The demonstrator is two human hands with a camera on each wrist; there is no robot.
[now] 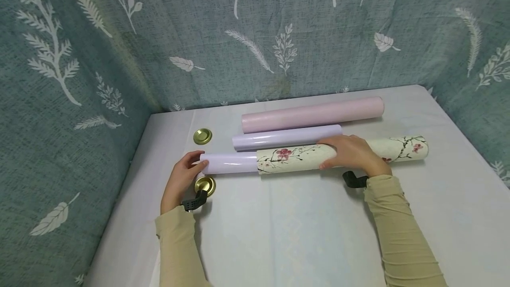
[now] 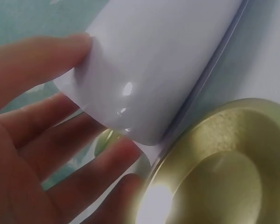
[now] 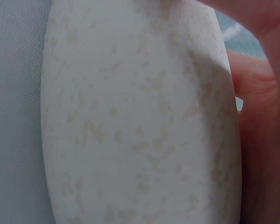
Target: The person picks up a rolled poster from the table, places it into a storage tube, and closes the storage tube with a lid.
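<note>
Head: roll (image 1: 231,164) lies part inside tube (image 1: 292,159), axes in line, left to right. Left hand (image 1: 182,180) nearer, pinching roll's free left end; right hand (image 1: 352,154) grips tube. Second roll (image 1: 287,137) just behind; bare table (image 1: 299,234) in front.

Left wrist: thumb on roll's edge, other fingers spread around its end; lid (image 2: 219,182) just beside.

Right wrist: tube fills frame, hand along its side, fingertips cropped.
</note>
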